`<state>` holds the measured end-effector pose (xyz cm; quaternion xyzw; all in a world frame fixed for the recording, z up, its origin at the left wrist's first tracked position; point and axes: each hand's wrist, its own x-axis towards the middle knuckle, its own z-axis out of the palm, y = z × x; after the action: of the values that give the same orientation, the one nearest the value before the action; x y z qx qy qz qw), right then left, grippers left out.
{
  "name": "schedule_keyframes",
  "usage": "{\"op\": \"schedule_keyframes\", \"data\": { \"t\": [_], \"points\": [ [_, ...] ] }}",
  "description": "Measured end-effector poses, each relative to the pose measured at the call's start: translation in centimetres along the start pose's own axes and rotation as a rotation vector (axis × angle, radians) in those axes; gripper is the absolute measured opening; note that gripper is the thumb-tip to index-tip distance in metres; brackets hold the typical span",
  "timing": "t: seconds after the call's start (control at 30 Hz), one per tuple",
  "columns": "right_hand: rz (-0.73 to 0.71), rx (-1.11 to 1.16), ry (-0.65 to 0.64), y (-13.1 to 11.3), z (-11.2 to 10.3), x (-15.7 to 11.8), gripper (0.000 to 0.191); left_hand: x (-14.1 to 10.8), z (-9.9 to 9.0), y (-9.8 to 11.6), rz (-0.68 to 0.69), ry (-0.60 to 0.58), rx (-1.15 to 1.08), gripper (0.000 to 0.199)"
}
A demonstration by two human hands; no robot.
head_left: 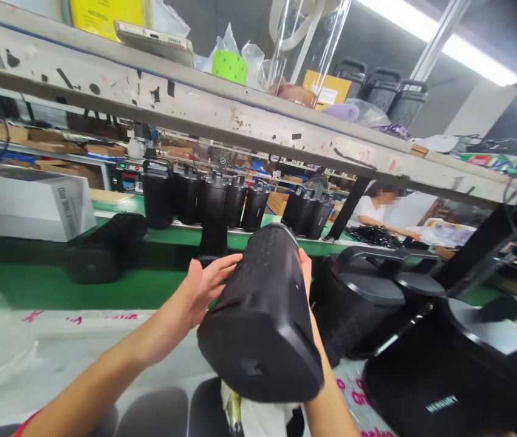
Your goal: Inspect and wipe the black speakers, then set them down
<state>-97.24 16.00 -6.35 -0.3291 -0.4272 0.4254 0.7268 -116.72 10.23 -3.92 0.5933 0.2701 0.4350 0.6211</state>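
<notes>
Black tapered portable speaker (258, 328), dotted with small holes, is gripped by the spread-fingered left hand (198, 291) and the right hand (304, 270) above a green conveyor belt (80, 288).

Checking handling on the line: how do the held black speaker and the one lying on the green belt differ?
The held speaker is tilted in the left hand and right hand, clear of the belt; the other speaker lies on its side on the green belt, untouched. Both are black, with perforated bodies.
</notes>
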Motion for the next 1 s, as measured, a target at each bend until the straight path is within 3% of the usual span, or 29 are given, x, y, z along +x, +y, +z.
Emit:
{"op": "schedule_keyframes", "data": {
  "t": [0.13,0.3,0.43,0.63,0.87,1.0],
  "points": [
    [0.095,0.083,0.077,-1.8,1.3,0.6,0.04,0.6,-0.3,-0.1,-0.13,0.107,-0.084,0.09],
    [0.193,0.125,0.074,-2.8,2.4,-0.4,0.037,1.0,-0.4,-1.5,-0.188,0.009,-0.077,0.077],
    [0.244,0.135,0.061,-3.3,2.8,-0.9,0.039,0.7,-0.1,-1.5,-0.138,0.024,-0.024,0.067],
    [0.25,0.161,0.074,-3.8,2.8,-1.2,0.045,0.4,0.5,-0.6,-0.08,-0.026,0.066,0.089],
    [0.136,0.128,0.017,-4.7,3.1,-2.6,0.056,-0.3,1.7,-0.3,-0.01,0.034,0.14,0.094],
    [0.116,0.157,0.008,-5.3,3.1,-2.8,0.059,-0.7,1.8,-0.1,0.052,-0.052,0.077,0.085]
  ]
}}
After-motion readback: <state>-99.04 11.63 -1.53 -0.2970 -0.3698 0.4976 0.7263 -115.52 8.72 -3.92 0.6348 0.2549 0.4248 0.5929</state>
